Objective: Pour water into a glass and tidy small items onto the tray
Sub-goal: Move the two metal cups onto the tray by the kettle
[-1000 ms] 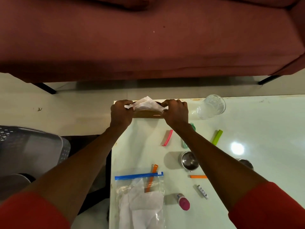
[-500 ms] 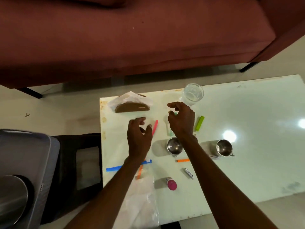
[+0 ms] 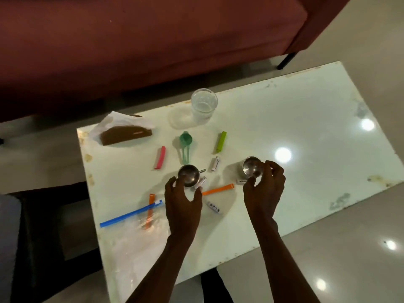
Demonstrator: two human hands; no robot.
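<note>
A clear glass point(image 3: 204, 104) holding some water stands at the far edge of the white table point(image 3: 306, 132). Two steel cups stand nearer. My left hand point(image 3: 182, 204) curves around the near side of the left steel cup point(image 3: 189, 177), fingers apart. The fingers and thumb of my right hand point(image 3: 264, 189) pinch the right side of the right steel cup point(image 3: 251, 168). Scattered between them are several small batteries point(image 3: 215, 164), an orange clip point(image 3: 218, 189), a pink clip point(image 3: 160, 157), a green clip point(image 3: 221, 142) and a green scoop point(image 3: 185, 147).
A brown napkin holder point(image 3: 125, 133) with white tissue stands at the far left corner. A blue-zip plastic bag point(image 3: 131, 215) and another orange clip point(image 3: 150, 209) lie at the near left. A red sofa point(image 3: 153, 40) runs behind the table. A grey object point(image 3: 8, 237) shows at the left edge.
Both hands left the napkin holder and came back toward me. The left now curves around the left steel cup and the right is on the right cup. The view swung right.
</note>
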